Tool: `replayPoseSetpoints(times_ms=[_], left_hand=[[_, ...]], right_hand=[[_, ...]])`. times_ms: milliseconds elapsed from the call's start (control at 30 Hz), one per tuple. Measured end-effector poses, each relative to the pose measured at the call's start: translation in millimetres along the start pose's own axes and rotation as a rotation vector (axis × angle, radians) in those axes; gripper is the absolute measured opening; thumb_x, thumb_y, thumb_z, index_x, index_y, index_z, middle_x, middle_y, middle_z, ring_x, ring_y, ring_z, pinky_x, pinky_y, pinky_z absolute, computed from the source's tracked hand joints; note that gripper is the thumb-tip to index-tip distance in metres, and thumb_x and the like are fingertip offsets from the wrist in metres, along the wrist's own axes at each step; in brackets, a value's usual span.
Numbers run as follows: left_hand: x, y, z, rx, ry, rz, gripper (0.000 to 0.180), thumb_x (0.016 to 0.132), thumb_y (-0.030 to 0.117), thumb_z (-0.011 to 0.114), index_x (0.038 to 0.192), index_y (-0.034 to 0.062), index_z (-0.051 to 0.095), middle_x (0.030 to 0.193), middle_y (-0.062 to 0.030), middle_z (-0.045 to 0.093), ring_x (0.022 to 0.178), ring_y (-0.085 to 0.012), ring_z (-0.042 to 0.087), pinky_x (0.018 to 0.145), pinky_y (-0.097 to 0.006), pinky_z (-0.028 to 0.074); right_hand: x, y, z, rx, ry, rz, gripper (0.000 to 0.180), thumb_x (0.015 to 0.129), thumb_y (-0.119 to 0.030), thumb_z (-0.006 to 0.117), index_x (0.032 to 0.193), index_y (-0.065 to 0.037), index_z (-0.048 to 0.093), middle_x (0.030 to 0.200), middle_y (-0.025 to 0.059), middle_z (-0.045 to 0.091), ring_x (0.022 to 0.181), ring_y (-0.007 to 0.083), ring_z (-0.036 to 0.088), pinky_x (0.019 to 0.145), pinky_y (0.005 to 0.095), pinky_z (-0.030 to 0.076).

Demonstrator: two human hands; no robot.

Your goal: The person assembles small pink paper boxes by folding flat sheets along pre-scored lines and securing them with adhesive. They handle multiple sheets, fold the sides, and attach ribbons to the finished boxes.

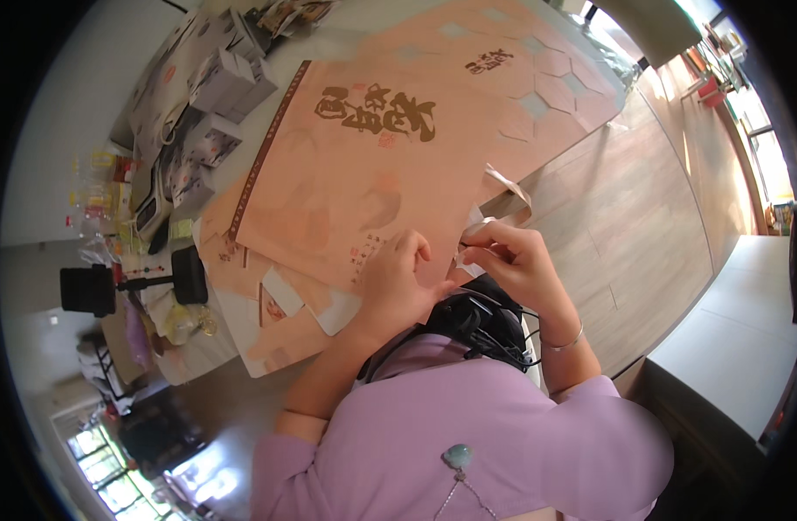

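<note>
"My lilac top (pixel 494 417) is closest, a green pendant (pixel 457 456) hanging over it."

"And your hands?"

"My left hand (pixel 400 282) is half open, fingers loosely curled, resting on the near edge of the peach printed sheet (pixel 286 174), flat on the table (pixel 286 54). My right hand (pixel 513 260) is pinched nearly closed on a white strip (pixel 504 181) beside the sheet's right edge."

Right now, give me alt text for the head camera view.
A person's left hand rests on a flat peach paper-like sheet with brown lettering; the right hand is bunched at its edge near a thin white strip.
</note>
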State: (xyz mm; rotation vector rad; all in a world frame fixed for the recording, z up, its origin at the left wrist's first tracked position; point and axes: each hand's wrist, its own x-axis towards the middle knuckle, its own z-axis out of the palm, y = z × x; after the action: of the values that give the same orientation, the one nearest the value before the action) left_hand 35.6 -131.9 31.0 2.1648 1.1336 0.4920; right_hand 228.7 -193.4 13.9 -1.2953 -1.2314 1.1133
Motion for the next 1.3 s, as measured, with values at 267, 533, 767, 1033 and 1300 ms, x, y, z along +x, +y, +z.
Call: replayPoseSetpoints(times_ms=[267, 533, 767, 1033, 1300], left_hand=[[0.0, 5.2, -3.6, 0.04, -0.023, -0.105, 0.04, 0.063, 0.016, 0.079, 0.087, 0.0099, 0.048, 0.078, -0.0036, 0.051, 0.067, -0.0201, 0.055, 0.059, -0.034, 0.046], [-4.3, 7.1, -10.3, 0.136, 0.131, 0.149, 0.045, 0.063, 0.009, 0.073, 0.107, 0.0025, 0.065, 0.086, -0.0095, 0.06, 0.065, -0.0231, 0.061, 0.059, -0.034, 0.052], [2.1, 21.2, -52.9, 0.02, 0.091, 0.202, 0.045, 0.063, -0.004, 0.062, 0.108, -0.0018, 0.069, 0.087, -0.0099, 0.065, 0.06, -0.0175, 0.06, 0.056, -0.028, 0.048], [6.1, 16.2, -76.5, -0.119, 0.072, 0.186, 0.045, 0.063, -0.008, 0.057, 0.106, -0.0024, 0.07, 0.089, -0.0106, 0.066, 0.056, -0.0118, 0.055, 0.058, -0.024, 0.046], [9.4, 11.8, -76.4, -0.147, 0.042, 0.225, 0.044, 0.067, -0.009, 0.055, 0.109, -0.0056, 0.068, 0.094, -0.0097, 0.064, 0.062, -0.009, 0.052, 0.06, -0.021, 0.044]], right_hand=[[-4.2, -1.5, 4.9, -0.104, 0.136, -0.002, 0.01, 0.085, 0.004, 0.066, 0.094, 0.001, 0.066, 0.088, 0.0047, 0.067, 0.064, 0.0061, 0.052, 0.054, 0.0224, 0.04], [-0.1, -2.0, 16.9, -0.285, 0.22, -0.249, 0.007, 0.081, -0.005, 0.068, 0.088, -0.003, 0.069, 0.078, 0.0102, 0.063, 0.06, 0.0263, 0.06, 0.055, 0.0355, 0.048], [10.5, -25.3, 36.6, -0.46, 0.281, -0.356, 0.011, 0.079, -0.005, 0.07, 0.09, -0.007, 0.068, 0.074, 0.0091, 0.06, 0.061, 0.0294, 0.06, 0.053, 0.0366, 0.047], [24.2, -25.4, 49.9, -0.345, 0.33, -0.555, 0.009, 0.077, -0.004, 0.069, 0.086, -0.005, 0.066, 0.073, 0.0076, 0.057, 0.061, 0.0264, 0.059, 0.05, 0.0354, 0.045], [24.3, -22.1, 54.6, -0.362, 0.327, -0.533, 0.008, 0.081, -0.01, 0.066, 0.088, -0.007, 0.063, 0.074, 0.0069, 0.06, 0.061, 0.0291, 0.061, 0.049, 0.0378, 0.047]])
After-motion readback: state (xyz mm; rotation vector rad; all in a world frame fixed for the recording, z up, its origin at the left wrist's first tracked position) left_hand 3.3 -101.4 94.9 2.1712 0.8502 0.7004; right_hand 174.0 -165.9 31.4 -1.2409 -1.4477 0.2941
